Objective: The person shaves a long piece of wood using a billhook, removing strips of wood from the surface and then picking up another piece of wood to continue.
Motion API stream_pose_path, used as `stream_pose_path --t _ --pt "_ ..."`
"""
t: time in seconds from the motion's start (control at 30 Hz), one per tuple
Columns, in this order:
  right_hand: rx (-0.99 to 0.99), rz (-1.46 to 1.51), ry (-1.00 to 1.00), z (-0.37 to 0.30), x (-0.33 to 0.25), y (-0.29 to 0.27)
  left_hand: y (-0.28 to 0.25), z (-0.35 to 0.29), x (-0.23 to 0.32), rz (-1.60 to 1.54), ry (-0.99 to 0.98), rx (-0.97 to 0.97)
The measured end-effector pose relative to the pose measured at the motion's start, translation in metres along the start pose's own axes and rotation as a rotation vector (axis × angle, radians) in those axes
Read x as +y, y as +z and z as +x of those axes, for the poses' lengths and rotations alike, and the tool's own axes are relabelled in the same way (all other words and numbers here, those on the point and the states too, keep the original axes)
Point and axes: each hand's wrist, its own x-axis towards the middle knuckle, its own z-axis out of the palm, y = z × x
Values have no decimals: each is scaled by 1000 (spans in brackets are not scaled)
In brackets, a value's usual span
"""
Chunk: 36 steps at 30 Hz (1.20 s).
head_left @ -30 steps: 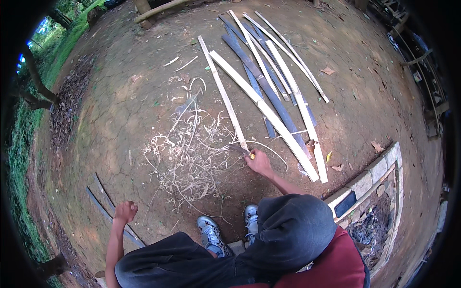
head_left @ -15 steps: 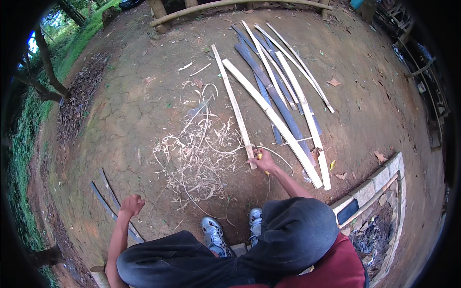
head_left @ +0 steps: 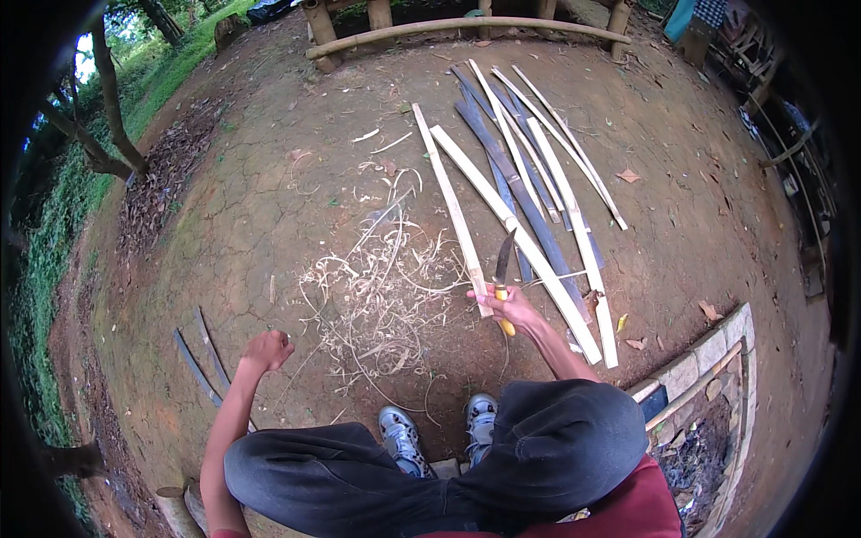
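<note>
My right hand (head_left: 513, 309) is closed around the yellow handle of a knife (head_left: 504, 262), whose dark blade points away from me. The same hand's fingers are at the near end of a pale split bamboo strip (head_left: 446, 195), which stretches away along the ground. Off to the left, my left hand (head_left: 267, 350) is curled into a fist above the ground, with nothing visible in it. Two dark strips (head_left: 213, 345) lie close by that hand. Between my hands, a tangle of thin curly shavings (head_left: 381, 300) covers the ground.
Several pale and dark bamboo strips (head_left: 554, 166) lie to the right of the held one. At the lower right is a block-edged fire pit (head_left: 713, 354) with a pole across it. A low bamboo rail (head_left: 466, 27) crosses the far side. Trees (head_left: 112, 99) stand at left.
The knife has turned in my right hand, so its blade now shows pointing away. My left fist remains beside the dark strips. The whole view has shifted slightly.
</note>
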Motion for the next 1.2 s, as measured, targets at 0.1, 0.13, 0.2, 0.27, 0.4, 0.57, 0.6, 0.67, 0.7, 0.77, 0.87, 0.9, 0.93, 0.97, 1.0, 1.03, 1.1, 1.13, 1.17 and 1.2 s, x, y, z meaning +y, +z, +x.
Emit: stream_pose_path --t 0.1,0.13,0.2,0.27,0.4,0.57,0.6,0.67,0.7,0.77,0.87,0.9,0.93,0.97,1.0,1.03,1.1,1.13,1.17,1.2 --pt "-20 -21 10 -28 -20 21 -11 -1 13 -61 4 -14" --pt "7 -78 -12 -29 -13 21 -14 1 15 -100 3 -35" --pt "-20 -28 -39 -47 -23 37 -20 2 16 -202 18 -84" --pt "-89 -46 -86 -54 -22 46 -34 -1 13 -329 48 -134" --pt "-136 -144 -201 -71 -31 61 -78 0 38 -554 165 -80" --pt "-301 -158 -222 -93 -88 87 -175 -8 77 -1103 412 103" --pt "-319 -180 -213 -96 -96 89 -193 -9 85 -1181 468 169" --pt "-381 -146 -176 -99 -107 101 -226 -13 95 -1309 569 282" --pt "-421 -163 -197 -96 -104 108 -238 -18 95 -1448 617 288" --pt "-463 -234 -245 -99 -114 114 -265 -32 104 -1746 785 248" --pt "-514 -260 -174 -114 -138 117 -293 -37 103 -1911 1084 254" --pt "-544 -245 -179 -112 -136 118 -297 -38 95 -1947 1138 278" --pt "-574 -230 -184 -110 -133 119 -302 -36 84 -1952 1265 234" --pt "-597 -221 -188 -111 -131 119 -304 -36 77 -2063 1284 165" --pt "-609 -235 -167 -109 -127 119 -302 -30 67 -2076 1229 212" --pt "-621 -248 -145 -105 -122 118 -300 -22 57 -2087 1173 258" --pt "-675 -232 -112 -98 -112 124 -287 -7 23 -2002 1167 244" --pt "-699 -213 -98 -96 -109 125 -278 2 11 -1968 1153 280" --pt "-718 -193 -80 -92 -104 125 -272 1 14 -1937 1137 309" --pt "-706 -280 -75 -86 -97 124 -260 -1 16 -1940 1057 396"
